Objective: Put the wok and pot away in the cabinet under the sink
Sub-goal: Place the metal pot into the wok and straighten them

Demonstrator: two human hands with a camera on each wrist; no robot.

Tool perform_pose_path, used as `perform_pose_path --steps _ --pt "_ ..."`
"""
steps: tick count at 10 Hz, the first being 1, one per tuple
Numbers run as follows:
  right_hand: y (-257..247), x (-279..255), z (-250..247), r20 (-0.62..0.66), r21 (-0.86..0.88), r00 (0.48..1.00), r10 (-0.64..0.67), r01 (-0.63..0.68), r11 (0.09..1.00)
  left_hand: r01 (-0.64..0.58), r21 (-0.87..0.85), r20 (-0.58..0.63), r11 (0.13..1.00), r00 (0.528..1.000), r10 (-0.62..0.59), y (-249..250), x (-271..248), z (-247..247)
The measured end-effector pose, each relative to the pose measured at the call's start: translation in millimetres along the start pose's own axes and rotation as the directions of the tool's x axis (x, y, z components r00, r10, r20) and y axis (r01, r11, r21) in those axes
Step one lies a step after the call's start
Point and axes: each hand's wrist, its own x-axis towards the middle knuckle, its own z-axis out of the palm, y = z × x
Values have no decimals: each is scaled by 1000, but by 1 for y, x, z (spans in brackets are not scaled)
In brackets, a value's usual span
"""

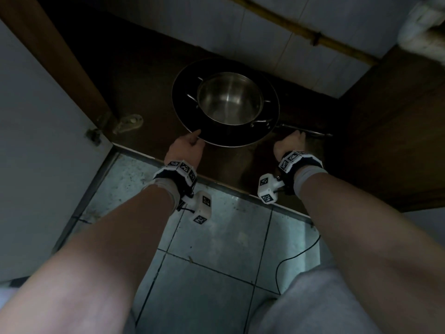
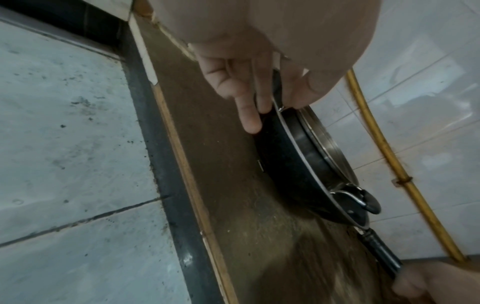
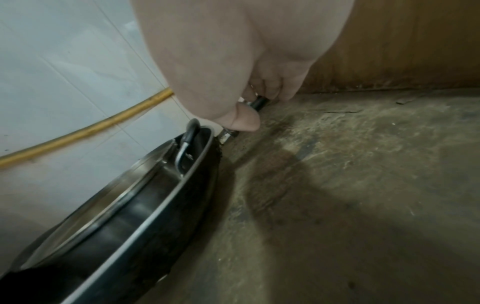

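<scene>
The wok [image 1: 192, 121] sits on the brown cabinet floor [image 1: 149, 97], inside the open cabinet, with the steel pot [image 1: 228, 100] nested in its middle; behind the wok is the white tiled back wall [image 1: 289, 32] with a yellow pipe [image 1: 320, 41] across it. The left hand [image 1: 186, 147] pinches the near rim of the wok, the thumb on top and the fingers [image 2: 250, 117] under the edge; the right hand [image 1: 290, 143] is curled around the wok handle [image 2: 376, 244], which points to the right of the wok.

I judge the step in hand is the setting down, and it looks almost done; in the wrist views the underside of the wok seems to touch the floor, though I cannot tell if the full weight is on it. The next move calls for loosening both grips gently, so the pot does not shift inside the wok; then both arms draw back out and the doors can be closed.
</scene>
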Motion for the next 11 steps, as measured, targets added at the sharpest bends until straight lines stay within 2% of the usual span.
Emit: perform_pose_path --steps 1,2,3,4,5,6,7,8,9,10,11 --pt "-6 -9 1 42 35 999 -29 27 999 6 41 3 999 1000 -6 8 -7 -7" --pt "-15 -26 3 250 30 957 -148 145 989 37 16 32 999 999 -37 15 -11 -20" --pt "-33 -65 -7 435 -32 890 -138 169 985 122 -27 86 992 989 -119 18 -22 -36" --pt "-44 -98 -16 549 17 824 -141 158 987 190 -50 192 980 965 -177 23 -37 -54" --pt "-51 -131 -35 606 24 785 -133 149 988 209 -95 236 973 955 -182 39 -65 -82" --pt "-55 -166 -61 626 -27 770 -120 175 984 212 -94 242 973 953 -184 55 -100 -111" --pt "-55 -209 -100 686 -80 727 -26 111 991 239 -83 272 967 939 -209 77 -145 -141" --pt "-53 -240 -143 669 -70 742 -36 112 991 259 -19 309 966 920 -240 104 -187 -164" --pt "-60 -279 -218 655 -63 755 -13 72 995 271 17 305 962 915 -263 151 -236 -189" --pt "-62 -318 -294 653 -61 755 55 -20 998 242 114 259 964 929 -264 211 -291 -215" --pt "-56 -360 -376 532 -1 835 137 -161 987 155 189 225 970 954 -196 280 -344 -230"
